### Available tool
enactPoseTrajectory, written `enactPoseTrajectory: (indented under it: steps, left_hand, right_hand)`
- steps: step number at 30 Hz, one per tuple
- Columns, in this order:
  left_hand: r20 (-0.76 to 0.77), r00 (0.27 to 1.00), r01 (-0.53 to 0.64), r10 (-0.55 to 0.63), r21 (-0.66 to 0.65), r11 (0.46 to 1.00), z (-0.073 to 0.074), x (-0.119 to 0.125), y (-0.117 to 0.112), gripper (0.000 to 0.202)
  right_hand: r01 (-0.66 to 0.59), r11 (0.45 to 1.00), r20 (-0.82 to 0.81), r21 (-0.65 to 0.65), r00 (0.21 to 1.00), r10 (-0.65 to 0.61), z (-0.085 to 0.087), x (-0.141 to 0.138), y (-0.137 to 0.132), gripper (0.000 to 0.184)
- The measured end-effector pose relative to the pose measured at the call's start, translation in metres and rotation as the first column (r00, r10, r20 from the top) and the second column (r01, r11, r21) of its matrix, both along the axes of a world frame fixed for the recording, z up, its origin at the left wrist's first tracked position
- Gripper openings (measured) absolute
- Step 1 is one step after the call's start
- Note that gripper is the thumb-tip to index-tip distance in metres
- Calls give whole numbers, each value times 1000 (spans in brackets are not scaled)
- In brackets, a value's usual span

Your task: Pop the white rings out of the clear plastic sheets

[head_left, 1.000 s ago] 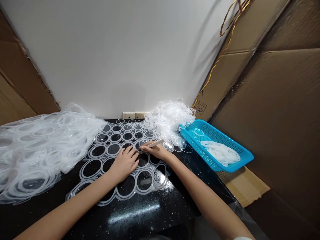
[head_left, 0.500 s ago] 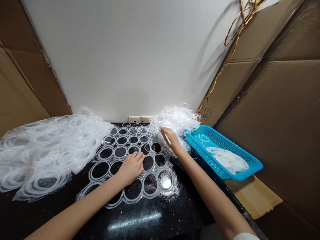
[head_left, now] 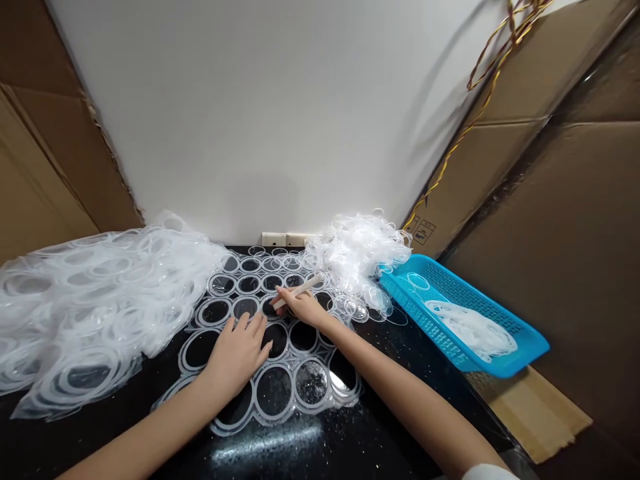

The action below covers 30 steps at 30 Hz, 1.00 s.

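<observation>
A clear plastic sheet [head_left: 275,393] with rows of round white-edged rings lies on a black glossy surface. My left hand [head_left: 239,350] rests flat on it, fingers spread, left of the middle. My right hand [head_left: 303,308] grips a pale, pen-like stick [head_left: 311,283], its lower end at a ring in the sheet's middle. Whether that tip touches the plastic I cannot tell. Beyond the right hand a heap of loose thin clear rings [head_left: 357,250] lies by the wall.
A pile of similar ring sheets [head_left: 100,287] covers the left side. On the right stands a blue plastic basket [head_left: 530,347] holding white rings [head_left: 473,330]. Cardboard [head_left: 575,220] rises behind it, with twisted yellow-red wires [head_left: 450,157]. Wall sockets [head_left: 286,239] sit at the back.
My right hand has moved left from the ring heap to the middle of the sheet, the stick now plainly in view. The left hand has slid left and nearer, its fingers spreading.
</observation>
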<state>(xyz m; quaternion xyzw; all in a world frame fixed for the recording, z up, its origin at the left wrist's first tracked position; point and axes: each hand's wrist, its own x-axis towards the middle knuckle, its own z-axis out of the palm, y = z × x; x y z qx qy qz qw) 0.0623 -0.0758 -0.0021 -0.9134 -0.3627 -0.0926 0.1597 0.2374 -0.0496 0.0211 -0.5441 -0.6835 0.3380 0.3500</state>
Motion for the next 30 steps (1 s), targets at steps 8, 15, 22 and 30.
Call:
enactPoseTrajectory:
  steps: [8, 15, 22, 30]
  left_hand:
    - [-66, 998, -9, 8, -26, 1000, 1, -2, -2, 40]
    - [-54, 998, -19, 18, -7, 1000, -1, -1, -2, 38]
    - [-17, 1000, 1, -1, -1, 1000, -2, -1, -1, 36]
    - [-62, 997, -40, 35, -87, 995, 6, 0, -4, 35]
  right_hand:
    - [42, 998, -39, -50, 998, -44, -8, -2, -5, 41]
    - [18, 1000, -17, 7, 1000, -18, -15, -7, -7, 38]
    - [3, 996, 54, 84, 999, -7, -18, -8, -8, 42]
    - [-157, 955, 327, 250, 942, 70, -21, -17, -12, 30]
